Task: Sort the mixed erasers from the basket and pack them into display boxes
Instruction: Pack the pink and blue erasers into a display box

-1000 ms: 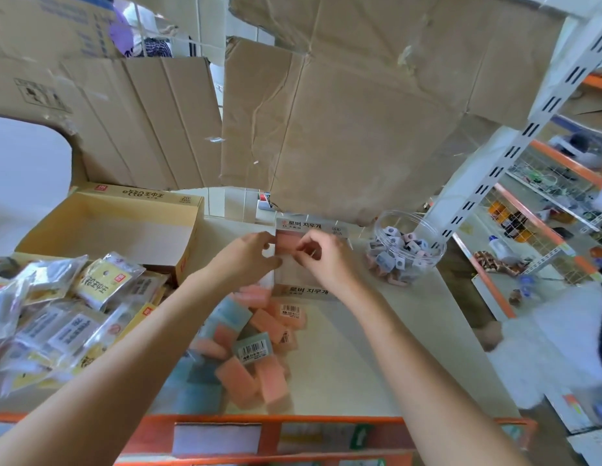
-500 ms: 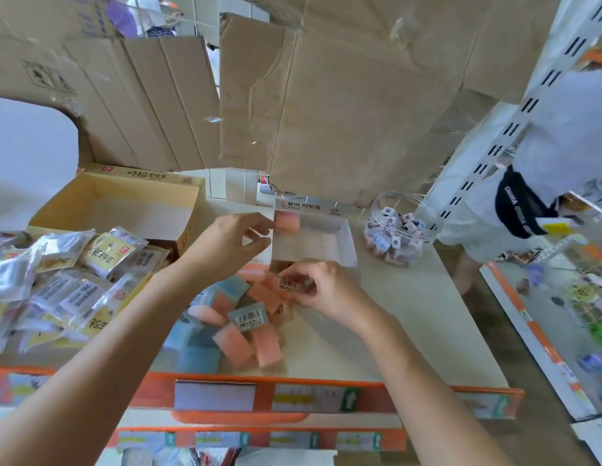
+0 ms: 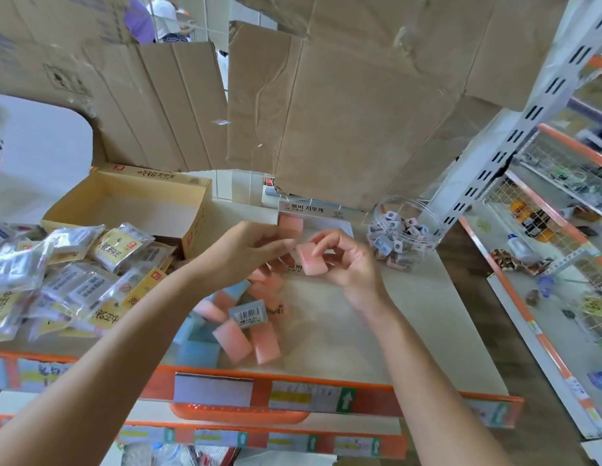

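cardboard backdrop (image 3: 343, 105), white slotted shelving (image 3: 514, 129)

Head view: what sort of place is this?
Probably a stationery or variety shop, at a stocking shelf. Slotted metal uprights carry orange-edged shelves with price-label strips; wire racks on the right hold small goods; barcoded erasers lie loose by a printed display box, and the right hand pinches a pink eraser.
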A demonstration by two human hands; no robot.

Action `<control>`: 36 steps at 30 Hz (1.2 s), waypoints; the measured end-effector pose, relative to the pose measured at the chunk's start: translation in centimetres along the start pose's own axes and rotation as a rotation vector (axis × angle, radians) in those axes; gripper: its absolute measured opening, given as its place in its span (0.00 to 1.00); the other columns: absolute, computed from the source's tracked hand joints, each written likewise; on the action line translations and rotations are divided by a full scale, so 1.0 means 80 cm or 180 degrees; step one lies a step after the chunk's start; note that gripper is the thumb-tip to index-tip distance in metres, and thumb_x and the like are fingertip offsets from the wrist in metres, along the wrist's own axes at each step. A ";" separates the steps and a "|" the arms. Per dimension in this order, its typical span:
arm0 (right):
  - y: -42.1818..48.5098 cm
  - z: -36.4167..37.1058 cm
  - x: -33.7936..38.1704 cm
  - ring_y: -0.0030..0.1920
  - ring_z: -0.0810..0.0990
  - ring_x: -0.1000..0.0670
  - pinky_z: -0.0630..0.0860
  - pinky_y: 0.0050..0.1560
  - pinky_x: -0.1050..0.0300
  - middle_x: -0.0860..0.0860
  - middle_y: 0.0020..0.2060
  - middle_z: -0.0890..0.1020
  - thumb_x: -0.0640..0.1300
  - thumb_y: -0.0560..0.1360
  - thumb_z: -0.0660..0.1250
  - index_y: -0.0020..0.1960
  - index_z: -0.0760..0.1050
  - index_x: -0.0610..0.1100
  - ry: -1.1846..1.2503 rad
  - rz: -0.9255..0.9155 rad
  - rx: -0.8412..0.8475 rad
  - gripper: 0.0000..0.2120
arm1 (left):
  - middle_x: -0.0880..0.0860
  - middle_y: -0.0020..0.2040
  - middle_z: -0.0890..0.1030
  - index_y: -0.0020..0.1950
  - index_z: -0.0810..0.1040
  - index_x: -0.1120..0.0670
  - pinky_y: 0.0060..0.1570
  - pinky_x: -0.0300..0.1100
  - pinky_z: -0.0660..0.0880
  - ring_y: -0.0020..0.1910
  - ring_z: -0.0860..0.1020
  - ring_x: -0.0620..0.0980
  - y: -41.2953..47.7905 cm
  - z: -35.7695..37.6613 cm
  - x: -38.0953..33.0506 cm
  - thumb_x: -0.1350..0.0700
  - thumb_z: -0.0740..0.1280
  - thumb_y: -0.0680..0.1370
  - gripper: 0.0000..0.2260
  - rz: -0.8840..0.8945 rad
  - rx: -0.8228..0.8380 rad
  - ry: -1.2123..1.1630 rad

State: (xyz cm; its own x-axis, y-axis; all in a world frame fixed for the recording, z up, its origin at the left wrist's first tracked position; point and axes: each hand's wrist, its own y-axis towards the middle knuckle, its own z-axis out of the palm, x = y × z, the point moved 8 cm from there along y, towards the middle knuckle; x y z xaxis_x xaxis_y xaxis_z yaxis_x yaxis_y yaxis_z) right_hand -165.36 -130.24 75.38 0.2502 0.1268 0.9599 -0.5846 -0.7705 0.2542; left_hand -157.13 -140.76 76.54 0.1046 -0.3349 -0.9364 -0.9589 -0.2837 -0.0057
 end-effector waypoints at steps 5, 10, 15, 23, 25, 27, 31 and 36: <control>-0.001 -0.001 0.006 0.45 0.76 0.56 0.71 0.47 0.64 0.58 0.41 0.78 0.35 0.60 0.73 0.33 0.79 0.57 -0.0101 -0.0167 0.0044 0.16 | 0.54 0.35 0.80 0.51 0.77 0.63 0.35 0.36 0.73 0.33 0.75 0.49 -0.004 0.023 0.007 0.63 0.64 0.76 0.06 -0.0409 0.0405 -0.0890; -0.005 -0.003 0.004 0.41 0.79 0.57 0.75 0.41 0.65 0.56 0.39 0.82 0.31 0.66 0.63 0.42 0.77 0.44 0.0320 0.0012 -0.0081 0.11 | 0.55 0.35 0.79 0.48 0.77 0.62 0.32 0.33 0.73 0.30 0.73 0.46 -0.002 0.019 0.014 0.68 0.64 0.75 0.05 -0.0458 0.0213 -0.1089; -0.008 0.006 -0.004 0.32 0.78 0.54 0.74 0.33 0.64 0.55 0.32 0.80 0.38 0.72 0.68 0.49 0.75 0.44 0.0318 0.0503 0.0022 0.07 | 0.50 0.37 0.80 0.51 0.79 0.54 0.37 0.33 0.74 0.34 0.76 0.44 0.002 0.004 0.015 0.64 0.65 0.76 0.08 -0.0287 0.0034 -0.0659; -0.010 0.014 -0.016 0.30 0.79 0.52 0.77 0.33 0.62 0.44 0.39 0.77 0.28 0.75 0.62 0.49 0.75 0.44 0.0341 0.0900 -0.0091 0.12 | 0.48 0.38 0.79 0.45 0.75 0.51 0.39 0.35 0.73 0.34 0.77 0.44 0.006 -0.024 0.009 0.60 0.72 0.72 0.08 0.0107 -0.0629 0.0645; -0.012 0.008 -0.023 0.31 0.80 0.51 0.78 0.34 0.63 0.43 0.40 0.77 0.28 0.75 0.62 0.48 0.75 0.42 0.0428 0.0994 -0.0227 0.10 | 0.44 0.39 0.79 0.45 0.78 0.49 0.39 0.27 0.69 0.39 0.77 0.42 0.002 -0.014 0.013 0.59 0.73 0.71 0.07 0.0199 -0.0067 0.1519; -0.015 0.003 -0.026 0.31 0.80 0.51 0.78 0.34 0.62 0.44 0.38 0.78 0.28 0.75 0.62 0.46 0.74 0.41 0.0471 0.1037 -0.0310 0.10 | 0.42 0.41 0.78 0.49 0.81 0.49 0.39 0.23 0.67 0.40 0.75 0.38 -0.002 -0.003 0.025 0.56 0.72 0.71 0.08 0.0077 0.0465 0.2077; -0.016 0.003 -0.032 0.29 0.80 0.53 0.78 0.34 0.63 0.45 0.35 0.78 0.27 0.75 0.62 0.45 0.74 0.42 0.0426 0.1114 -0.0346 0.10 | 0.42 0.44 0.78 0.54 0.81 0.47 0.41 0.22 0.65 0.41 0.72 0.38 0.000 0.010 0.031 0.55 0.72 0.71 0.12 0.0016 0.0833 0.2527; -0.016 0.001 -0.035 0.30 0.80 0.52 0.79 0.35 0.62 0.45 0.36 0.79 0.28 0.75 0.62 0.45 0.74 0.41 0.0386 0.1149 -0.0369 0.09 | 0.45 0.46 0.80 0.52 0.81 0.47 0.44 0.29 0.71 0.45 0.77 0.43 0.003 0.022 0.031 0.55 0.70 0.73 0.09 -0.0008 0.1102 0.2644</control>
State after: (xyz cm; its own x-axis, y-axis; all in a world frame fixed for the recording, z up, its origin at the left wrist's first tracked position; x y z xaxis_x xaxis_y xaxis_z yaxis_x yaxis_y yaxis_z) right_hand -165.27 -129.67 72.37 -0.0761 -0.0610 0.9952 -0.7032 -0.7043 -0.0969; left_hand -157.54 -140.06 73.58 0.1349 -0.9145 -0.3815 -0.9702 -0.0437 -0.2385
